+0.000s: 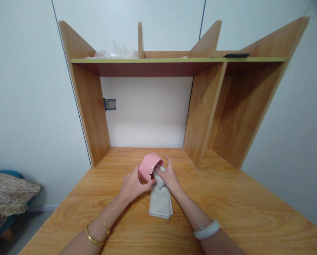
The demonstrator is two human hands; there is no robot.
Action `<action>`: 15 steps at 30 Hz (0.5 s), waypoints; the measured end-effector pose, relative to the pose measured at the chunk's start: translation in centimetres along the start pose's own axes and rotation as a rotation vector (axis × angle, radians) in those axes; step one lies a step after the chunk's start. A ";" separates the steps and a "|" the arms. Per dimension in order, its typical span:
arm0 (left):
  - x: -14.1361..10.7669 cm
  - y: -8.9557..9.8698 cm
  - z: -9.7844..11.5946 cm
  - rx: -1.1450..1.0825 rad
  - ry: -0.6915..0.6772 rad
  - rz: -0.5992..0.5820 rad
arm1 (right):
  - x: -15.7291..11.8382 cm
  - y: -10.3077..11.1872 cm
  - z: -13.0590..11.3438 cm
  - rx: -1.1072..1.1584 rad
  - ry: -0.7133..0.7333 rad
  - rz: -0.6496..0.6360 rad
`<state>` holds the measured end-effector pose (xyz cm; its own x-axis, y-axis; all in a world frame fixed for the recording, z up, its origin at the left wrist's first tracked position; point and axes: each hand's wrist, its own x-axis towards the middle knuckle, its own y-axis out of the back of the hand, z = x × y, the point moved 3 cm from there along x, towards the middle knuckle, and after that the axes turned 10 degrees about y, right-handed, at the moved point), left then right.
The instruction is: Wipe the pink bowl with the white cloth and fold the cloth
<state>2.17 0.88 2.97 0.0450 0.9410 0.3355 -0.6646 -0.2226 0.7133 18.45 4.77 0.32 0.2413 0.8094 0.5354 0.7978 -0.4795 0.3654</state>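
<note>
A pink faceted pot [149, 165] is tilted on its side above the desk, its opening facing right. My left hand [134, 186] grips it from the left and below, thumb near the rim. In my right hand [171, 176] is a grey cloth [160, 202], bunched at its upper end and pushed into the mouth of the pot. The cloth's folded lower part hangs down toward the desk. The fingertips of my right hand inside the pot are partly hidden, with one finger raised outside the rim.
A wooden desk [216, 212] carries a shelf unit [147, 67] along its back. Clear plastic wrapping [117, 51] and a dark flat object [236, 55] lie on the upper shelf. An open wall socket box [110, 104] shows wires. A woven blanket [11, 193] covers a blue seat at left.
</note>
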 end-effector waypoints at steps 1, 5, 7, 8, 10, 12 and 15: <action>-0.1 0.2 0.1 0.020 -0.006 0.000 | 0.0 0.1 0.0 -0.019 -0.001 -0.006; -0.3 0.7 0.4 0.072 -0.013 0.001 | 0.0 0.4 -0.5 -0.088 0.019 -0.051; -0.2 0.9 0.4 0.095 -0.009 -0.001 | -0.1 0.4 -0.7 -0.133 0.045 -0.077; -0.2 1.0 0.4 0.110 -0.006 -0.003 | -0.1 0.4 -0.8 -0.152 0.058 -0.090; -0.2 1.1 0.3 0.134 -0.002 -0.004 | -0.2 0.3 -1.0 -0.169 0.081 -0.117; -0.1 1.2 0.3 0.146 0.003 0.006 | -0.4 0.2 -1.1 -0.163 0.095 -0.139; 0.0 1.3 0.1 0.143 0.015 0.013 | -0.5 0.1 -1.1 -0.145 0.106 -0.149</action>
<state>1.40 0.59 3.92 0.0247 0.9412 0.3370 -0.5523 -0.2681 0.7893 17.79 3.90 0.93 0.0611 0.8383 0.5417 0.7305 -0.4074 0.5481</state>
